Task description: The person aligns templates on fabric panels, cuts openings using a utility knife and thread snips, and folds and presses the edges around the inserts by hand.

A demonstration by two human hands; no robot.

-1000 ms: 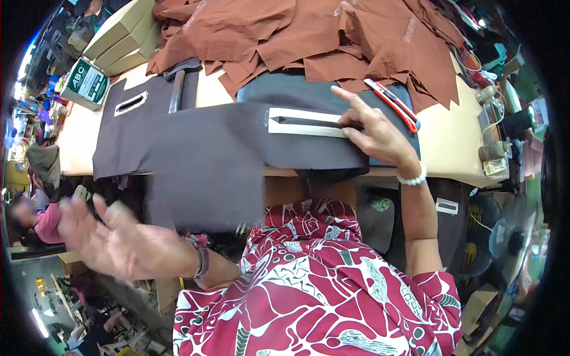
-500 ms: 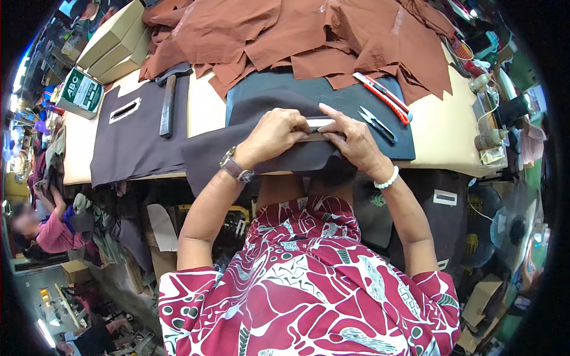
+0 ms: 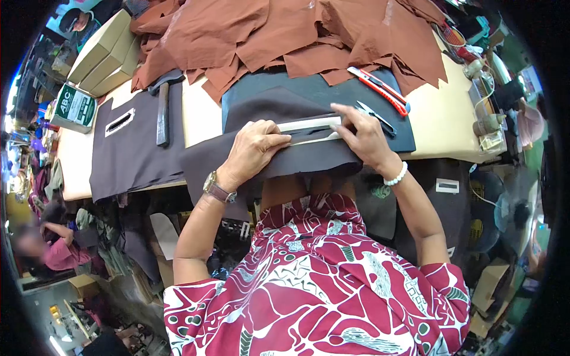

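While my left hand (image 3: pixel 256 147) pinches dark fabric (image 3: pixel 303 161) and half-curled right hand (image 3: pixel 363 137) holds it too, that green-and-white container (image 3: pixel 76 107) says "ABC".

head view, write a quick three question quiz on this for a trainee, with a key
1. True or false: the snips lie beside the hammer.
2. Which wrist wears the watch: A, left; B, right?
3. What are the left hand and right hand both touching?

Key:
1. False: they lie on the dark mat, beside the red cutter.
2. A.
3. The dark material with the pale-edged opening.
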